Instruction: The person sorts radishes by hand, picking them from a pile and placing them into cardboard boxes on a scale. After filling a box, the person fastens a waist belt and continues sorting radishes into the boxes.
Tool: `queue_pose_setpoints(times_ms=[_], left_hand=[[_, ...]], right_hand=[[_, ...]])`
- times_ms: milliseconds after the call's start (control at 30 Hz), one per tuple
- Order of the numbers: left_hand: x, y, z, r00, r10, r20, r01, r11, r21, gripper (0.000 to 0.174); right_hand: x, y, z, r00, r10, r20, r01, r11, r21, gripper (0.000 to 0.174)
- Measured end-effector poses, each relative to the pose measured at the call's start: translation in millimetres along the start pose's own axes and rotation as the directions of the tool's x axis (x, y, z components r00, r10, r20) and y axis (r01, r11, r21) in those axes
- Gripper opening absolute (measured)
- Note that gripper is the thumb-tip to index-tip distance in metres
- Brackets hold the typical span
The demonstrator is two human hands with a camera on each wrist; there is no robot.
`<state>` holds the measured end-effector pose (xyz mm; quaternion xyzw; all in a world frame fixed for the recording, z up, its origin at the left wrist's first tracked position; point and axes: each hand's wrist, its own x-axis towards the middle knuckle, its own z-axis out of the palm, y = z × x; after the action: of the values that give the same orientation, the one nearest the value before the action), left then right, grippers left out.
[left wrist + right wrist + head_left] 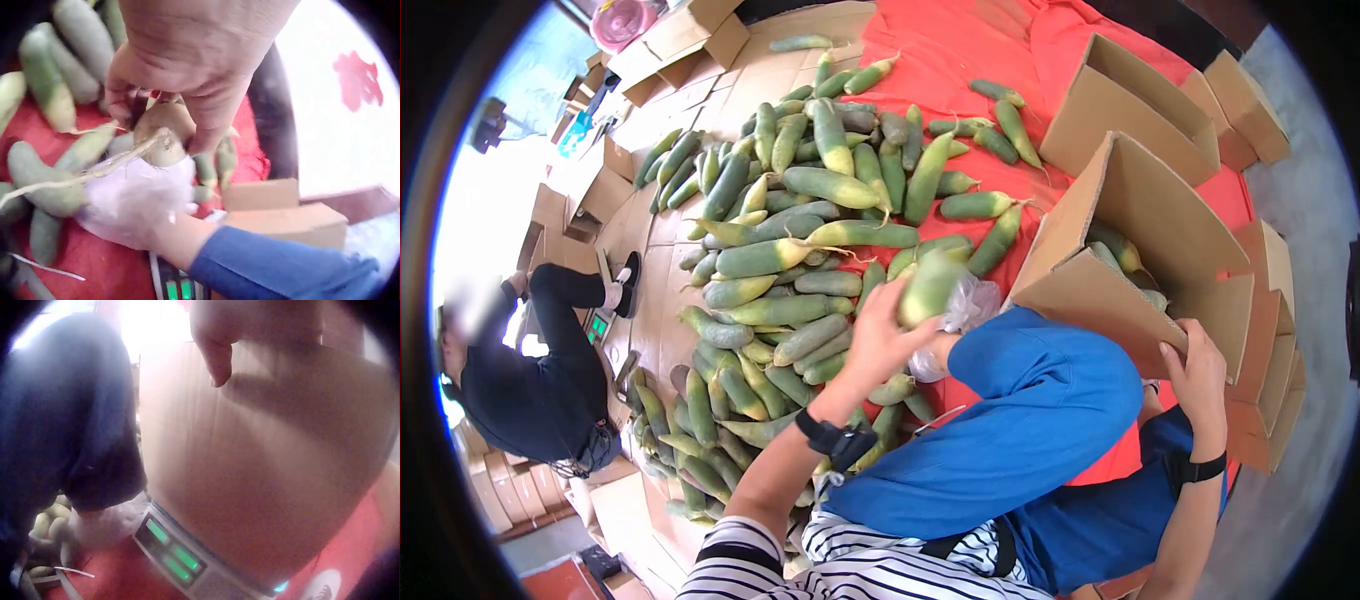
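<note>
My left hand (pixel 882 335) grips a green radish (pixel 930 288) above the plastic-covered foot, beside the heap of radishes (pixel 790 255). In the left wrist view the fingers of my left hand (pixel 181 69) curl round the radish's pale end (pixel 164 134), whose long thin root trails left. My right hand (pixel 1200 375) holds the near edge of an open cardboard box (pixel 1090 305) with several radishes inside. In the right wrist view the thumb of my right hand (pixel 250 331) lies on the outside of the box wall (pixel 250 456); the other fingers are mostly hidden.
The box stands on a scale (pixel 178 553) with green displays. Another open box (pixel 1135 100) is behind it, and folded boxes (pixel 1270 340) lie at the right. At the left a person in dark clothes (pixel 540 370) sits near cartons. Red cloth (pixel 960 50) lies under the radishes.
</note>
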<state>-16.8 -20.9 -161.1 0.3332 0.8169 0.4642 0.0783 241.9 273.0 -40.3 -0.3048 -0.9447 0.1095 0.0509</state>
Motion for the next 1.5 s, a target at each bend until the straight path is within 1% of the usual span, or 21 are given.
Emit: queue_pose_setpoints(times_ms=[100, 133, 200, 333, 400, 467, 533, 567, 633, 667, 767, 800, 867, 1000, 1133, 1267, 1300, 1367, 1400, 1467, 1500], left_hand=[[52.7, 117.8, -2.1, 0.925, 0.379, -0.024, -0.38, 0.924, -0.035, 0.066], [61.8, 147.8, 9.4, 0.886, 0.454, -0.092, -0.458, 0.889, -0.03, 0.065], [77.4, 194.8, 31.3, 0.865, 0.499, -0.045, -0.5, 0.866, -0.021, 0.064], [75.5, 213.9, 54.4, 0.872, 0.483, 0.085, -0.473, 0.874, -0.117, 0.059], [62.2, 180.4, 49.2, 0.845, 0.529, -0.076, -0.533, 0.825, -0.188, 0.05], [45.5, 116.7, 38.4, 0.909, 0.415, -0.046, -0.417, 0.896, -0.153, 0.04], [8.4, 31.1, 28.1, 0.984, 0.178, -0.014, -0.178, 0.984, -0.019, 0.032], [-11.5, -22.3, 20.4, 0.998, 0.034, 0.053, -0.042, 0.987, 0.152, 0.032], [-46.1, -101.6, -10.2, 0.961, -0.254, 0.113, 0.18, 0.876, 0.447, 0.04], [-65.0, -146.7, -22.9, 0.973, -0.22, 0.065, 0.144, 0.807, 0.573, 0.038], [-88.5, -204.1, -62.5, 0.878, -0.475, -0.054, 0.354, 0.571, 0.74, 0.047], [-92.5, -220.8, -69.7, 0.841, -0.537, -0.059, 0.376, 0.504, 0.777, 0.05], [-97.1, -243.0, -76.7, 0.817, -0.577, -0.017, 0.366, 0.495, 0.788, 0.052], [-86.1, -227.9, -72.2, 0.744, -0.667, 0.03, 0.344, 0.421, 0.839, 0.058], [-90.9, -202.0, -70.8, 0.746, -0.666, 0.013, 0.337, 0.394, 0.855, 0.062], [-125.7, -190.4, -66.5, 0.817, -0.569, 0.096, 0.382, 0.659, 0.648, 0.067], [-131.9, -183.0, -64.7, 0.827, -0.553, 0.1, 0.367, 0.666, 0.65, 0.067], [-132.3, -156.8, -57.0, 0.776, -0.592, 0.219, 0.544, 0.803, 0.243, 0.067], [-124.0, -137.0, -53.2, 0.784, -0.576, 0.233, 0.526, 0.815, 0.245, 0.067], [-101.0, -82.6, -46.8, 0.843, -0.508, 0.174, 0.503, 0.861, 0.08, 0.064], [-81.4, -54.0, -46.6, 0.871, -0.441, 0.218, 0.463, 0.884, -0.063, 0.059]], right_hand=[[-1.8, 0.3, 0.9, 1.0, -0.019, -0.015, 0.019, 1.0, 0.003, 0.027], [-1.8, 0.3, 1.0, 1.0, -0.01, -0.014, 0.01, 1.0, 0.009, 0.027], [-2.6, 3.7, 3.3, 0.999, -0.029, -0.022, 0.029, 1.0, 0.008, 0.027], [-6.9, 4.9, 7.1, 0.995, -0.071, -0.075, 0.069, 0.997, -0.029, 0.026], [-5.4, 5.4, 2.8, 0.999, -0.041, -0.021, 0.04, 0.999, -0.019, 0.025], [-6.1, 6.8, 1.8, 0.999, -0.016, 0.043, 0.017, 1.0, -0.016, 0.025], [-5.2, 7.9, 3.8, 1.0, 0.0, 0.024, 0.0, 1.0, -0.023, 0.024], [-4.0, 7.5, 4.2, 1.0, 0.003, 0.031, -0.002, 1.0, -0.026, 0.024], [-1.3, 6.2, 3.4, 1.0, -0.001, -0.013, 0.0, 0.999, -0.039, 0.024], [-1.7, 5.5, 2.7, 1.0, 0.003, -0.001, -0.003, 0.999, -0.048, 0.024], [1.7, -0.3, 4.8, 0.997, 0.056, 0.047, -0.053, 0.997, -0.063, 0.024], [1.1, -0.9, 4.5, 0.996, 0.067, 0.05, -0.063, 0.995, -0.079, 0.024], [2.4, -2.3, 3.1, 0.995, 0.081, 0.053, -0.075, 0.992, -0.105, 0.024], [2.5, -1.9, 4.8, 0.997, 0.078, 0.021, -0.076, 0.993, -0.093, 0.025], [2.0, 0.4, 5.0, 0.999, 0.051, 0.007, -0.05, 0.994, -0.098, 0.025], [1.7, -1.5, 3.3, 0.997, 0.082, 0.002, -0.082, 0.994, -0.067, 0.025], [1.5, -0.2, 3.9, 0.998, 0.062, -0.005, -0.062, 0.996, -0.066, 0.025], [0.6, 1.9, 4.3, 0.999, 0.026, -0.024, -0.028, 0.998, -0.052, 0.026], [1.0, 2.7, 6.1, 0.998, 0.046, -0.037, -0.048, 0.997, -0.055, 0.026], [0.1, 8.6, 8.5, 1.0, 0.005, -0.027, -0.007, 0.997, -0.078, 0.027], [-1.5, 11.0, 9.1, 0.999, -0.018, -0.049, 0.014, 0.996, -0.084, 0.028]])
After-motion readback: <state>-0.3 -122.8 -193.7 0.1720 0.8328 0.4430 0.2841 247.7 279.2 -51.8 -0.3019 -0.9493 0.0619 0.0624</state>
